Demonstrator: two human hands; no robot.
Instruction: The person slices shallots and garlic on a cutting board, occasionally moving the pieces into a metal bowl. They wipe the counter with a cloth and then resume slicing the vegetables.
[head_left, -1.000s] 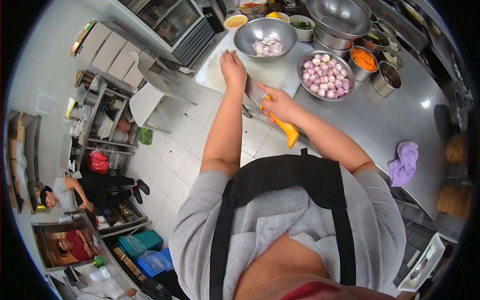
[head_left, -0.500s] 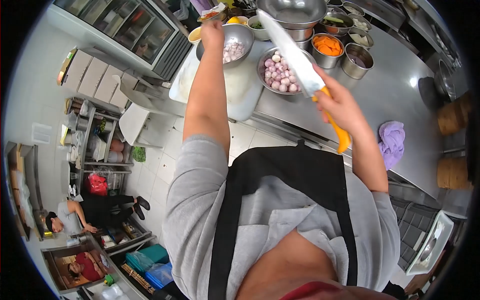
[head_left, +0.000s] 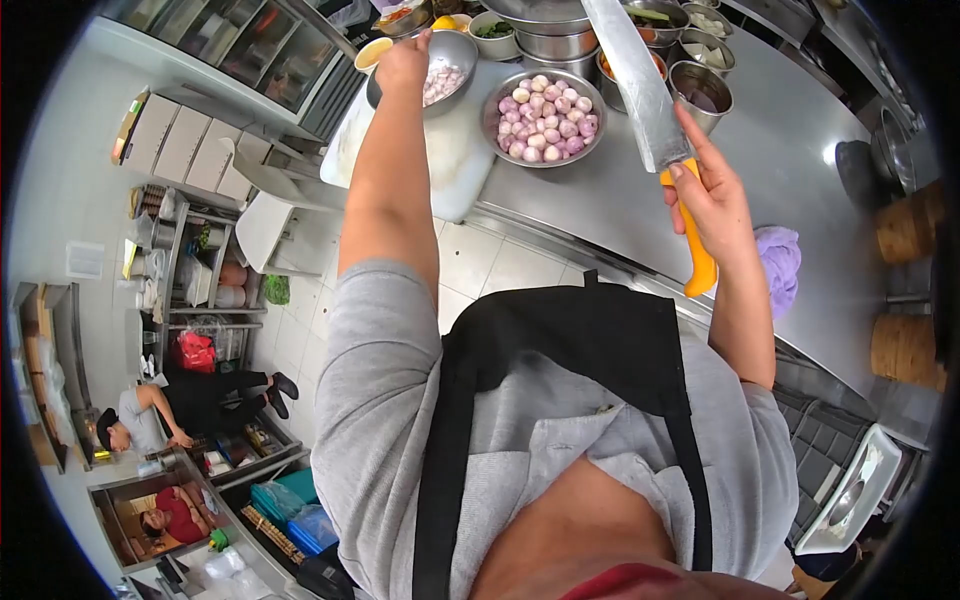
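Note:
My right hand (head_left: pixel 712 205) grips the yellow handle of a large knife (head_left: pixel 635 95), its wide blade pointing up and away over the table. My left hand (head_left: pixel 403 65) reaches far forward, fingers curled, over the left side of a steel bowl (head_left: pixel 462 62) holding chopped shallots (head_left: pixel 440 84). What its fingers close on, possibly the bowl's rim, is hidden. Between my hands, a steel bowl of whole peeled shallots (head_left: pixel 545 118) stands on the steel table. A white cutting board (head_left: pixel 455 160) lies below my left hand and the chopped shallots.
Steel pots (head_left: pixel 702 92) with cut vegetables crowd the table's far side. A purple cloth (head_left: pixel 777 268) lies near its right front edge. Bamboo steamers (head_left: pixel 905 350) stand at far right. A white chair (head_left: pixel 270 235) and another person (head_left: pixel 150 415) are at left.
The whole view has shifted, so table things sit higher and further left. My right hand has moved right relative to the whole shallots, and the knife blade no longer covers them.

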